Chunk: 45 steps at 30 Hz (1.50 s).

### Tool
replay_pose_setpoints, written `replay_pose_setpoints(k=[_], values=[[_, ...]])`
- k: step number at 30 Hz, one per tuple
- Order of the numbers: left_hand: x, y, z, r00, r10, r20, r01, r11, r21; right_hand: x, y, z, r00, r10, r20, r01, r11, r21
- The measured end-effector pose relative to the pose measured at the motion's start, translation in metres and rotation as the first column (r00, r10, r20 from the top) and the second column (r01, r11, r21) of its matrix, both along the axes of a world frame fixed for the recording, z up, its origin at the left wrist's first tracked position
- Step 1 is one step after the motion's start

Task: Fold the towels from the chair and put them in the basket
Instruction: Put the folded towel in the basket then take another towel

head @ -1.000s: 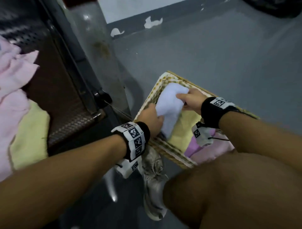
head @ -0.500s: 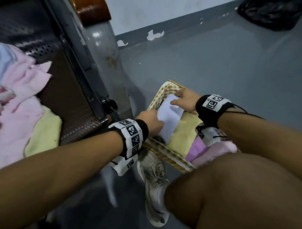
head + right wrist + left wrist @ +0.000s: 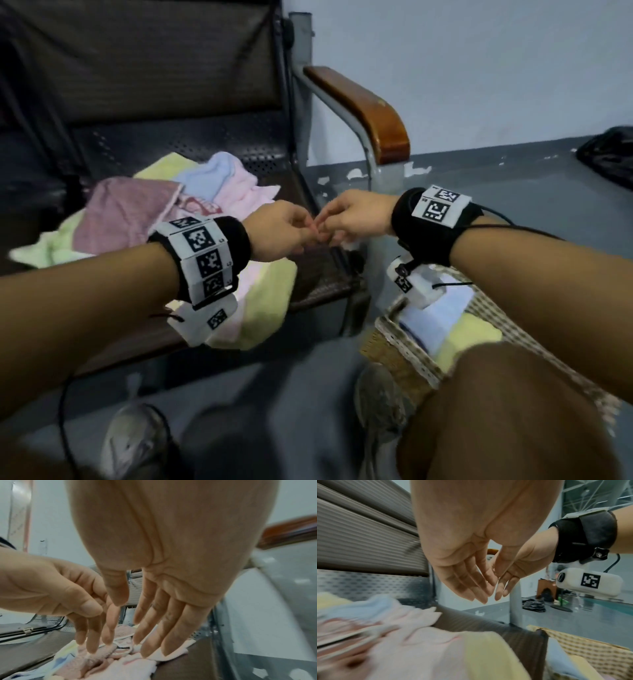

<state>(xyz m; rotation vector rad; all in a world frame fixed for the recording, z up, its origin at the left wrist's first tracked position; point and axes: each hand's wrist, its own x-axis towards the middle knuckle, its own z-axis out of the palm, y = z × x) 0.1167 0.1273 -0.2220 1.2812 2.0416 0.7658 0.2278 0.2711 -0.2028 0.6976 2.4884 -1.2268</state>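
Observation:
Several loose towels (image 3: 137,212), pink, yellow and pale blue, lie heaped on the chair seat (image 3: 322,274). Both hands hover empty above the seat's right front corner, fingertips almost meeting. My left hand (image 3: 294,229) has relaxed, nearly straight fingers, as the left wrist view shows (image 3: 476,588). My right hand (image 3: 334,224) is likewise open, its fingers (image 3: 154,635) spread over the pink towels (image 3: 123,664). The woven basket (image 3: 394,346) stands on the floor at the lower right. It holds a folded white towel (image 3: 435,318) on a yellow one (image 3: 476,332).
The chair's wooden armrest (image 3: 363,109) and metal leg rise between the seat and the basket. My right knee (image 3: 507,411) covers part of the basket. Both shoes (image 3: 376,401) rest on the grey floor. A black bag (image 3: 609,157) lies by the far wall.
Both hands have let go of the white towel, left it in the basket and risen to the chair's seat edge. The head view has swung up and left toward the towel pile.

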Motion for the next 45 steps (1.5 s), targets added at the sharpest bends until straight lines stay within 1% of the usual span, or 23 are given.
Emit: replay_pose_setpoints(k=[5, 8, 12, 16, 20, 23, 25, 27, 28, 29, 30, 31, 32, 33, 34, 35, 36, 37, 38, 40, 41, 42, 45], values=[[-0.062, -0.076, -0.010, 0.967, 0.193, -0.168, -0.198, 0.980, -0.009, -0.084, -0.059, 0.001, 0.995, 0.081, -0.058, -0.076, 0.994, 0.082], [-0.094, -0.105, -0.032, 0.927, 0.253, -0.278, -0.286, 0.955, -0.082, -0.119, -0.084, -0.016, 0.990, 0.121, -0.068, -0.111, 0.984, 0.138], [-0.131, -0.125, -0.070, 0.869, 0.321, -0.378, -0.405, 0.898, -0.169, -0.145, -0.102, -0.051, 0.970, 0.235, -0.054, -0.209, 0.933, 0.293], [-0.155, -0.138, -0.102, 0.865, 0.206, -0.457, -0.381, 0.862, -0.333, -0.170, -0.109, -0.076, 0.962, 0.272, -0.031, -0.248, 0.914, 0.321], [-0.166, -0.135, -0.109, 0.793, 0.310, -0.524, -0.461, 0.868, -0.183, -0.188, -0.118, -0.097, 0.933, 0.358, 0.039, -0.344, 0.854, 0.391], [-0.171, -0.133, -0.104, 0.794, 0.342, -0.502, -0.468, 0.872, -0.146, -0.199, -0.117, -0.108, 0.930, 0.368, 0.025, -0.335, 0.815, 0.472], [-0.171, -0.134, -0.102, 0.808, 0.364, -0.463, -0.472, 0.870, -0.139, -0.206, -0.115, -0.104, 0.951, 0.306, -0.042, -0.256, 0.856, 0.449], [-0.166, -0.131, -0.100, 0.794, 0.480, -0.373, -0.550, 0.829, -0.102, -0.209, -0.113, -0.095, 0.960, 0.209, -0.185, -0.143, 0.938, 0.316], [-0.164, -0.129, -0.098, 0.765, 0.579, -0.282, -0.617, 0.784, -0.062, -0.208, -0.113, -0.087, 0.951, 0.158, -0.265, -0.105, 0.974, 0.202], [-0.162, -0.125, -0.093, 0.713, 0.692, -0.116, -0.697, 0.717, -0.011, -0.204, -0.114, -0.079, 0.937, 0.104, -0.334, -0.086, 0.994, 0.069], [-0.161, -0.121, -0.086, 0.627, 0.770, 0.117, -0.777, 0.629, 0.023, -0.199, -0.116, -0.071, 0.926, 0.066, -0.372, -0.091, 0.995, -0.049], [-0.160, -0.119, -0.079, 0.522, 0.784, 0.336, -0.836, 0.548, 0.023, -0.192, -0.119, -0.066, 0.918, 0.068, -0.391, -0.126, 0.984, -0.124], [-0.161, -0.117, -0.070, 0.457, 0.765, 0.455, -0.859, 0.513, 0.000, -0.185, -0.122, -0.062, 0.916, 0.113, -0.385, -0.181, 0.973, -0.145], [-0.161, -0.118, -0.061, 0.464, 0.744, 0.480, -0.844, 0.536, -0.014, -0.178, -0.125, -0.059, 0.915, 0.184, -0.359, -0.245, 0.961, -0.131], [-0.162, -0.120, -0.056, 0.512, 0.736, 0.443, -0.817, 0.577, -0.013, -0.172, -0.128, -0.058, 0.909, 0.262, -0.325, -0.310, 0.945, -0.104], [-0.164, -0.121, -0.053, 0.561, 0.745, 0.361, -0.797, 0.604, -0.008, -0.166, -0.132, -0.057, 0.899, 0.321, -0.299, -0.361, 0.929, -0.086], [-0.165, -0.123, -0.053, 0.579, 0.767, 0.276, -0.797, 0.603, -0.004, -0.161, -0.134, -0.056, 0.895, 0.351, -0.276, -0.387, 0.918, -0.088], [-0.165, -0.123, -0.054, 0.585, 0.772, 0.249, -0.797, 0.604, 0.000, -0.158, -0.134, -0.056, 0.899, 0.354, -0.257, -0.390, 0.915, -0.102], [-0.163, -0.122, -0.054, 0.588, 0.763, 0.268, -0.794, 0.608, 0.012, -0.156, -0.131, -0.055, 0.912, 0.335, -0.238, -0.371, 0.920, -0.126], [-0.156, -0.123, -0.047, 0.594, 0.751, 0.288, -0.792, 0.608, 0.048, -0.154, -0.123, -0.053, 0.946, 0.216, -0.240, -0.262, 0.948, -0.178], [-0.152, -0.122, -0.041, 0.600, 0.742, 0.298, -0.789, 0.610, 0.071, -0.154, -0.117, -0.052, 0.949, 0.156, -0.276, -0.200, 0.969, -0.142], [-0.149, -0.121, -0.034, 0.609, 0.725, 0.322, -0.782, 0.617, 0.090, -0.155, -0.111, -0.051, 0.939, 0.126, -0.319, -0.149, 0.988, -0.048], [-0.135, -0.117, -0.009, 0.653, 0.645, 0.397, -0.734, 0.668, 0.122, -0.160, -0.103, -0.049, 0.917, 0.196, -0.347, -0.128, 0.969, 0.211]])
